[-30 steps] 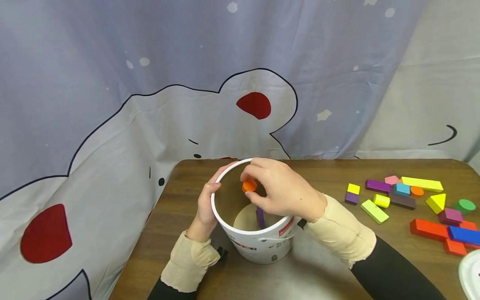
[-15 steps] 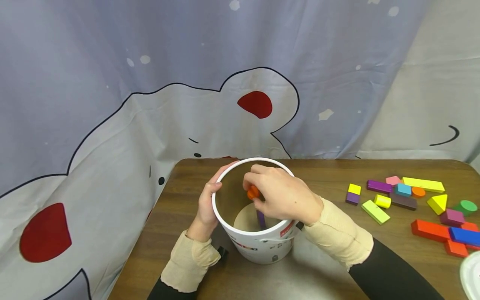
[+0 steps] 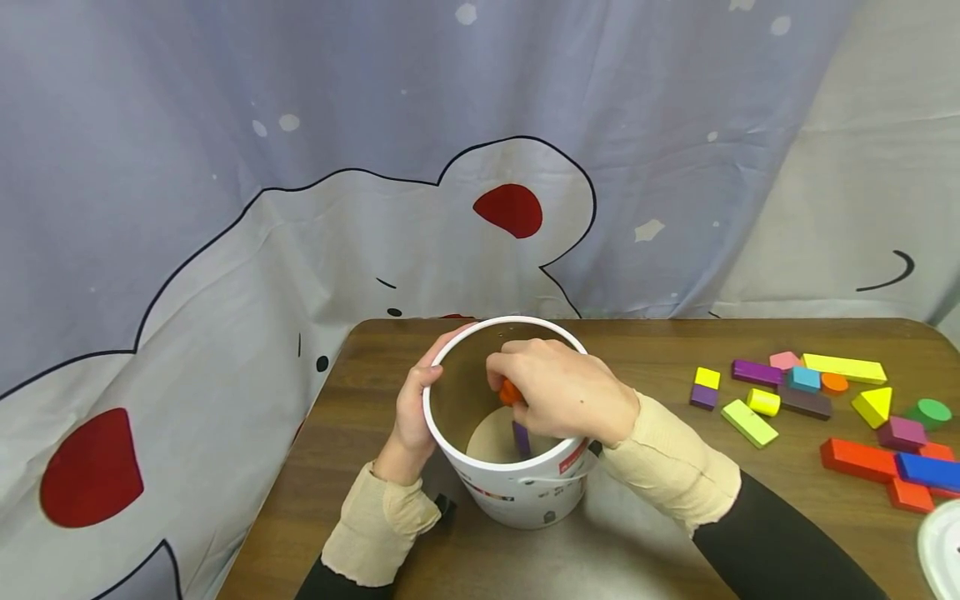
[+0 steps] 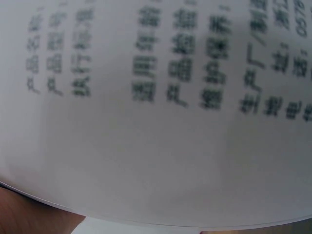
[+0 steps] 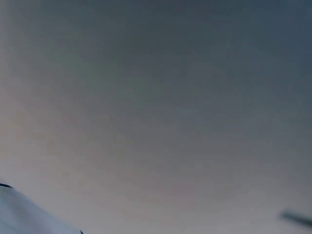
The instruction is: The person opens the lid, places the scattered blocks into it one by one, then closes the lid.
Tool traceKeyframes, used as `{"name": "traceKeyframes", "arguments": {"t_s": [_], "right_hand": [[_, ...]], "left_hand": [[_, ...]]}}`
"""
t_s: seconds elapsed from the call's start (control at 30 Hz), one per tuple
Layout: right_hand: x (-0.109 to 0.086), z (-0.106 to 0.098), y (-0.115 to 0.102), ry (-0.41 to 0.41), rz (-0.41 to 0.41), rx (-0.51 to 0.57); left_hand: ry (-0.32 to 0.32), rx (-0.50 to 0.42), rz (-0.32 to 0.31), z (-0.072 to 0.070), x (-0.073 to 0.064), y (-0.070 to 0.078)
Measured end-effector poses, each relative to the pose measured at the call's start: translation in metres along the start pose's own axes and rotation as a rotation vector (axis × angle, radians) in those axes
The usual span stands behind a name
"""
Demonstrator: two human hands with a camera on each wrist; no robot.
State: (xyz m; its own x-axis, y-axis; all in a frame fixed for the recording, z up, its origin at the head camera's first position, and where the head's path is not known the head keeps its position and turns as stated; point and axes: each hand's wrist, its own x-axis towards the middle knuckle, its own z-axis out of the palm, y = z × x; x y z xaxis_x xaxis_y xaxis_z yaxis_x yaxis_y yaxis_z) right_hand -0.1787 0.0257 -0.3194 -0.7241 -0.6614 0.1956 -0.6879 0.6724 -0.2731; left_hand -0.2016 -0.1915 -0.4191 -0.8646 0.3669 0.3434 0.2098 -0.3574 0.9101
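A white bucket (image 3: 491, 479) stands on the wooden table in the head view, tilted a little. My left hand (image 3: 414, 400) grips its left rim, thumb over the edge and fingers round the outer wall. Inside the mouth, my right hand (image 3: 558, 387) pinches an orange block (image 3: 510, 392), mostly covered by the fingers. Below it, a purple block (image 3: 521, 438) lies at the bucket's bottom. The left wrist view is filled by the bucket's printed wall (image 4: 146, 146), with a bit of my left hand (image 4: 34, 214) at the lower corner. A blurred pale surface fills the right wrist view.
Several coloured blocks lie on the table's right side, among them a lime plank (image 3: 750, 423), a yellow triangle (image 3: 873, 407), a red bar (image 3: 857, 459) and a blue bar (image 3: 930, 471). A white round object (image 3: 941, 546) sits at the right edge. A printed curtain (image 3: 300, 250) hangs behind.
My right hand has gone lower into the bucket with the orange block, and its fingers now cover more of it. The left hand has stayed on the rim.
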Motion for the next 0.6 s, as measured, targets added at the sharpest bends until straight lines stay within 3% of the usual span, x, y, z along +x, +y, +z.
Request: {"name": "traceKeyframes", "arguments": {"t_s": [0.33, 0.6], "right_hand": [[-0.001, 0.0, 0.001, 0.027, -0.038, -0.01], [-0.003, 0.001, 0.001, 0.061, -0.05, -0.043]], "left_hand": [[-0.017, 0.006, 0.005, -0.003, 0.001, -0.002], [-0.029, 0.005, 0.025, 0.006, -0.001, 0.009]]}}
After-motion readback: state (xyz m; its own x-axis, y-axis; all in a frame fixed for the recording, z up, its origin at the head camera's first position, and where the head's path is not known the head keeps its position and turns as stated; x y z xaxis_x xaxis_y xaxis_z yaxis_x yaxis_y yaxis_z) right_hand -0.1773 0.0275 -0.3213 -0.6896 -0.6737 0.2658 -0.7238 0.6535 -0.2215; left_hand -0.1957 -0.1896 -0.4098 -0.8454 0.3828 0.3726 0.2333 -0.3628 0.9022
